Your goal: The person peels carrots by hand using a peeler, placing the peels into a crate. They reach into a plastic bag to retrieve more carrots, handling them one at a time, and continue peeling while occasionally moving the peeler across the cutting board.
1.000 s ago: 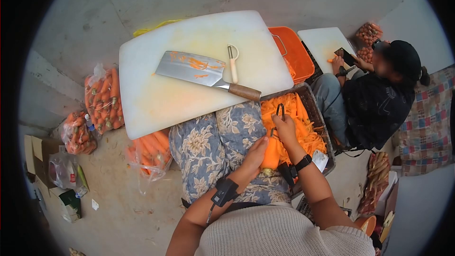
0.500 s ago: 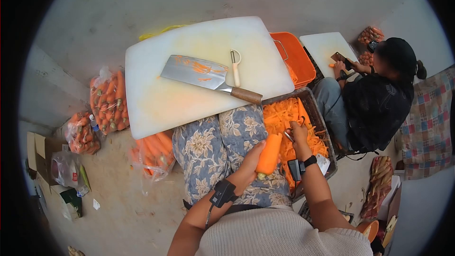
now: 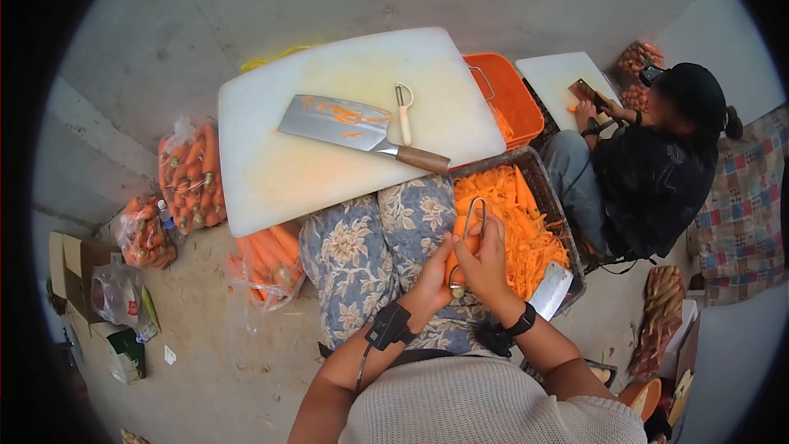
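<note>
My left hand (image 3: pixel 431 276) is closed around a thick orange carrot (image 3: pixel 453 266), held low over my lap. A metal peeler (image 3: pixel 470 212) is in my closed right hand (image 3: pixel 485 261), its loop-shaped frame lying along the carrot. Both hands are close together at the near left side of a dark crate (image 3: pixel 578 284). Carrot peelings (image 3: pixel 526 238) fill the crate. In front of me, a cleaver (image 3: pixel 335 121) with a wooden handle and orange scraps on its blade lies on the white cutting board (image 3: pixel 279 181). Beside it rests a second peeler (image 3: pixel 404 119) with a pale handle.
Bags of carrots (image 3: pixel 191 173) stand on the floor at left, and another open bag (image 3: pixel 267 267) is by my knee. An orange tub (image 3: pixel 514 107) sits behind the crate. At right, a seated person (image 3: pixel 657 173) cuts carrot on a smaller board (image 3: pixel 563 74).
My right hand has come up from the crate to the carrot, bringing the peeler against it. My left hand still holds the carrot. The other person's knife has shifted slightly.
</note>
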`<action>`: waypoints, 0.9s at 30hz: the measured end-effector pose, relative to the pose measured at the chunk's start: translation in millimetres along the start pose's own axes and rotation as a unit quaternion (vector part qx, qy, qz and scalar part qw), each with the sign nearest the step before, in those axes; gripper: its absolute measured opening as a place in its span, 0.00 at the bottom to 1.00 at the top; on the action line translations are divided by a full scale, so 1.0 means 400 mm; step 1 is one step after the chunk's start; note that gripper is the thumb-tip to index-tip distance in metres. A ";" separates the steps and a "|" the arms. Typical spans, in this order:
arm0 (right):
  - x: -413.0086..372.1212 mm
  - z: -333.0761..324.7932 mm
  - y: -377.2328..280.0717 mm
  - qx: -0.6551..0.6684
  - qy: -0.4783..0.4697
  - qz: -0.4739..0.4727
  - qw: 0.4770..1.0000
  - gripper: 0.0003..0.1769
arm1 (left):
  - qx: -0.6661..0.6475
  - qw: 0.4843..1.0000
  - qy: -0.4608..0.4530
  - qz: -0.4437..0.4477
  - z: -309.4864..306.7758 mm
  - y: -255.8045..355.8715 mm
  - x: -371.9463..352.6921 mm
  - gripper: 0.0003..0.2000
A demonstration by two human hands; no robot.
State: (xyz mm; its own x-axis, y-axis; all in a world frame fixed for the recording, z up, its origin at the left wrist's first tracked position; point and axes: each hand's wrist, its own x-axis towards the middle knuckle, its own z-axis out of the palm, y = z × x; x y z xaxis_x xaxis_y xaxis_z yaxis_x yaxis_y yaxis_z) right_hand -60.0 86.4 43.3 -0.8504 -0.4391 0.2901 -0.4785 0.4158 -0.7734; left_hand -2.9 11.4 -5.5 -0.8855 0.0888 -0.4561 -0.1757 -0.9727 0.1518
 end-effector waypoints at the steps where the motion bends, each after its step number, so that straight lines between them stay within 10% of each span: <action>1: -0.001 0.013 0.014 0.016 -0.011 0.032 0.999 0.19 | 0.031 0.999 0.016 0.013 0.001 0.000 0.000 0.23; 27: 0.143 0.044 0.204 0.033 -0.025 0.255 0.966 0.18 | 0.120 0.991 0.055 0.012 -0.005 0.000 0.025 0.26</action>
State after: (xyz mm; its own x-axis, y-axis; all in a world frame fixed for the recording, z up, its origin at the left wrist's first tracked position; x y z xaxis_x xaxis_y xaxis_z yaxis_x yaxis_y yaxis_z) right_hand -143.8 81.1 -13.1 -0.9595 -0.2286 -0.1646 0.0167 0.5370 -0.8434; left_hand -11.0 12.0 -11.8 -0.8405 0.0287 -0.5411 -0.2640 -0.8937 0.3627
